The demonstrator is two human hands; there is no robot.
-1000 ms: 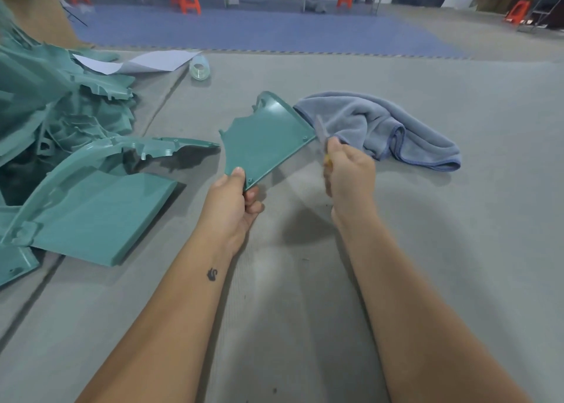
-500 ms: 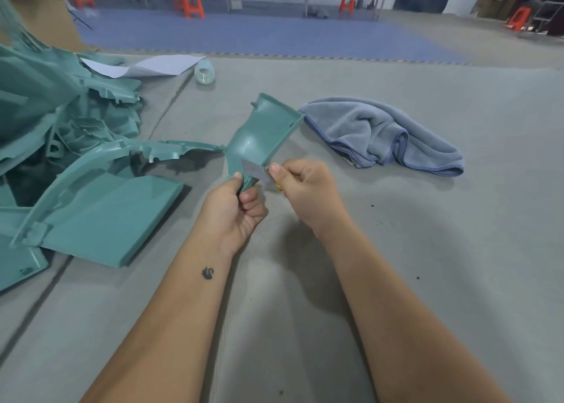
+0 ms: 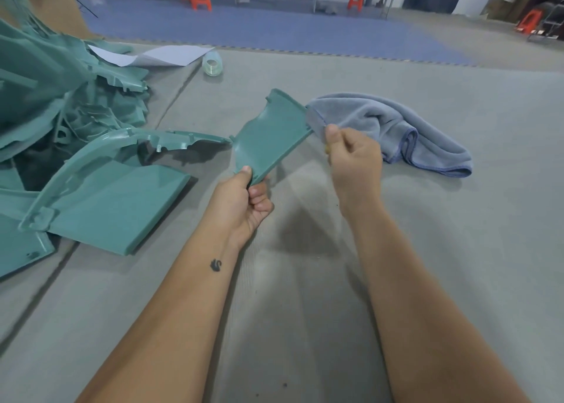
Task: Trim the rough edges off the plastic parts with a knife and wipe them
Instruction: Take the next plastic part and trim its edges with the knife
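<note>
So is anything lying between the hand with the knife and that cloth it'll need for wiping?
Nothing visible: the grey-blue towel lies on the table just behind the right hand, which pinches the knife.

My left forearm reaches in from bottom left, small dark tattoo on inner wrist. Left hand [image 3: 244, 203] raised, thumb on top, fingers curled beneath, pinching near corner of flat teal plastic panel [image 3: 270, 137]. My right forearm comes up from bottom right, wrist bent slightly inward. Right hand [image 3: 354, 155] fisted, thumb pointing up, gripping knife with yellow handle [image 3: 327, 149], mostly hidden, at panel's right edge.
</note>
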